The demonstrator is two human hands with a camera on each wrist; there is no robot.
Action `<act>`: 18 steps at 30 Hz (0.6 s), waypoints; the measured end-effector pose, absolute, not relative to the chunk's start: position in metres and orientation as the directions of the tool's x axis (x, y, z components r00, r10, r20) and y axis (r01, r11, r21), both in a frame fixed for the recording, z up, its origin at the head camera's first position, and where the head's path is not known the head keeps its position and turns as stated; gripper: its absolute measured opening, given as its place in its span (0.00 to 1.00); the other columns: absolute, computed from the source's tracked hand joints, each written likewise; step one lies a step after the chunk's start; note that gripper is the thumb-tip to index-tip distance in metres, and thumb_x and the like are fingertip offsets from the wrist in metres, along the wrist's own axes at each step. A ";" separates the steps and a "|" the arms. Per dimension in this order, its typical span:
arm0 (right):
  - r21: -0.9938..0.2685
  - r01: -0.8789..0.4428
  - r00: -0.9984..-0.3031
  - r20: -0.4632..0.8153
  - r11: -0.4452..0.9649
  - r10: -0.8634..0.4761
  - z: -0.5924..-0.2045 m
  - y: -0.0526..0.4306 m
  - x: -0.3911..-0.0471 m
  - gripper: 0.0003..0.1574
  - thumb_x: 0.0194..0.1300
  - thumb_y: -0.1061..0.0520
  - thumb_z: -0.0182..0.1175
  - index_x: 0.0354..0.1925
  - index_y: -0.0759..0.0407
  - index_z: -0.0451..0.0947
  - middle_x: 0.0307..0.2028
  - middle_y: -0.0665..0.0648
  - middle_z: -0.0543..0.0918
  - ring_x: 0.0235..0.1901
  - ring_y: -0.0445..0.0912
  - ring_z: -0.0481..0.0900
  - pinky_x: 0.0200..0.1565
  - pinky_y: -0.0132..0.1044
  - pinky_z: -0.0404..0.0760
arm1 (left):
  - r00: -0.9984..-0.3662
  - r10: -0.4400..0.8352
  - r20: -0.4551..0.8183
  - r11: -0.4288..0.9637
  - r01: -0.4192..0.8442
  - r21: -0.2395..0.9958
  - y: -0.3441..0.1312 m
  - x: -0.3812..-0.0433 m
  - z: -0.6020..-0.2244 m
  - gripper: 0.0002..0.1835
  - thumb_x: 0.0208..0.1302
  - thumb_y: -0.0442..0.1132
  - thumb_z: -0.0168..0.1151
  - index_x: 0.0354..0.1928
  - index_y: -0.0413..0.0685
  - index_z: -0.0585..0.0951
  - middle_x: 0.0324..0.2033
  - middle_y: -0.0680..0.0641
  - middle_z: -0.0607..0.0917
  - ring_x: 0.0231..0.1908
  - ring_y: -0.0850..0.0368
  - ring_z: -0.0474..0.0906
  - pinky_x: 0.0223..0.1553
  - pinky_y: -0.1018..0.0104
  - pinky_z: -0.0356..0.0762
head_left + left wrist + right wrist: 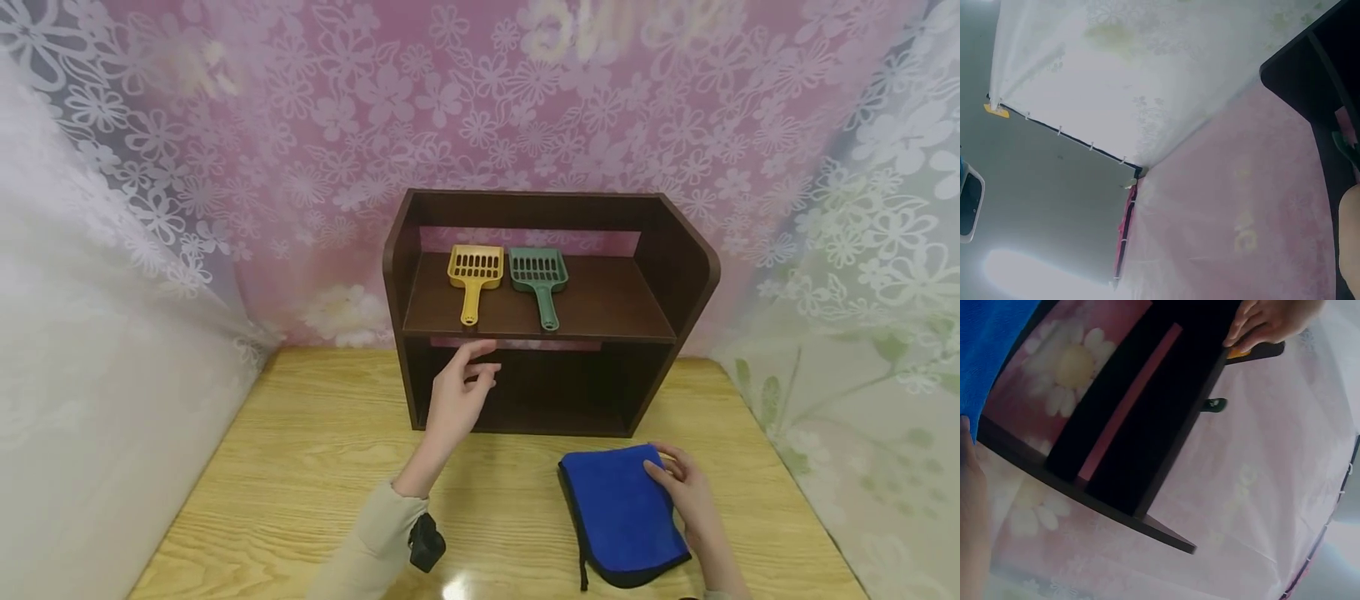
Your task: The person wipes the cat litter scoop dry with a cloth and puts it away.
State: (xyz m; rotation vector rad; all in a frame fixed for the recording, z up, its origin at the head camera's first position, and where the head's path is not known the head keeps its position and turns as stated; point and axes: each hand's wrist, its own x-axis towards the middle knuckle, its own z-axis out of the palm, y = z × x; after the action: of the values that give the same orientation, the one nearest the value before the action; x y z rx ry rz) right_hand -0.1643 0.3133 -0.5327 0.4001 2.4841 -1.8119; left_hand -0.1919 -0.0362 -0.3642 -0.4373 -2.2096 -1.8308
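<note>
My left hand hovers before the dark brown shelf, just below the yellow litter scoop. Its fingers are loosely bent and hold nothing. To the right of the yellow scoop lies a green litter scoop, and both rest on the upper board with handles pointing forward. At the lower right, my right hand pinches the far right corner of a folded blue cloth with black edging. The right wrist view shows the thumb lying on the blue cloth.
The shelf stands at the back of a wood-grain table. A pink floral curtain hangs behind it. Pale floral curtains close off the left and right sides. A dark band with a device is on my left wrist.
</note>
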 end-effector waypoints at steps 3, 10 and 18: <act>-0.918 0.240 -0.962 -0.182 0.315 0.204 -0.539 0.321 -0.168 0.38 0.62 0.44 0.58 0.63 0.58 0.60 0.45 0.46 0.78 0.38 0.34 0.77 0.40 0.29 0.75 | -0.932 0.057 0.358 0.181 0.362 0.915 -0.046 -0.186 -0.379 0.16 0.65 0.27 0.49 0.54 0.38 0.73 0.51 0.39 0.77 0.45 0.47 0.80 0.42 0.64 0.79; -0.925 0.266 -0.930 -0.172 0.272 0.324 -0.550 0.335 -0.173 0.33 0.63 0.50 0.58 0.61 0.62 0.60 0.35 0.38 0.75 0.32 0.32 0.75 0.34 0.28 0.76 | -0.947 0.028 0.321 0.280 0.316 0.907 -0.074 -0.192 -0.445 0.14 0.66 0.32 0.52 0.53 0.45 0.75 0.49 0.43 0.79 0.44 0.53 0.80 0.40 0.68 0.78; -0.888 0.238 -0.945 -0.118 0.393 0.306 -0.541 0.332 -0.169 0.34 0.69 0.47 0.49 0.66 0.63 0.55 0.62 0.67 0.61 0.50 0.44 0.71 0.44 0.29 0.72 | -0.929 0.032 0.370 0.540 0.327 0.775 -0.103 -0.186 -0.493 0.18 0.64 0.34 0.55 0.57 0.49 0.74 0.53 0.48 0.77 0.51 0.53 0.74 0.46 0.57 0.76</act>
State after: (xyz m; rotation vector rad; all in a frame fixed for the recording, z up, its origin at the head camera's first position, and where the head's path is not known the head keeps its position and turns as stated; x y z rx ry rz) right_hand -0.1692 0.3320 -0.5411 0.5235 2.6754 -1.6875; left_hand -0.1857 -0.1034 -0.4928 -0.2982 -2.4694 -1.3396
